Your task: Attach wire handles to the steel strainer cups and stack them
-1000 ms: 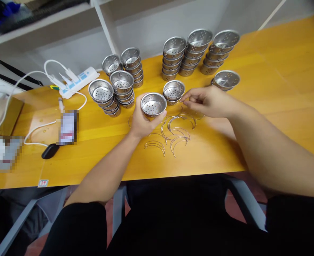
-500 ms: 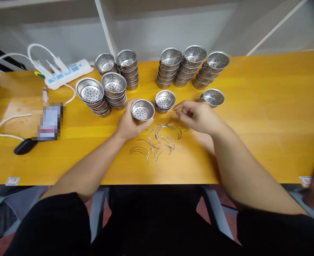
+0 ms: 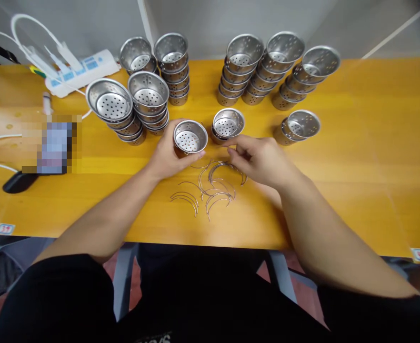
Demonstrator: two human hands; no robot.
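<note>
My left hand [image 3: 167,155] is wrapped round a perforated metal cup [image 3: 190,139], its open mouth tilted up towards me. With thumb and forefinger pinched together, my right hand [image 3: 262,159] hangs just in front of a small stack of similar cups [image 3: 228,125]. Whatever sits between those fingertips is too small to make out. Below and between both hands, several thin curved wires [image 3: 219,193] lie loosely on the wooden table [image 3: 356,190]. Another short cup stack [image 3: 301,126] stands behind and right of my right hand.
Taller stacks of perforated cups stand at the back left [image 3: 147,95] and back right [image 3: 245,57]. A white power strip [image 3: 85,74] with plugged-in cables, a blurred phone [image 3: 55,147] and a black mouse-shaped object [image 3: 19,182] lie at the left.
The view has shifted closer and lower. My right hand has moved slightly left, nearer the middle cup stack and the held cup. My left hand keeps its grip on the cup.
</note>
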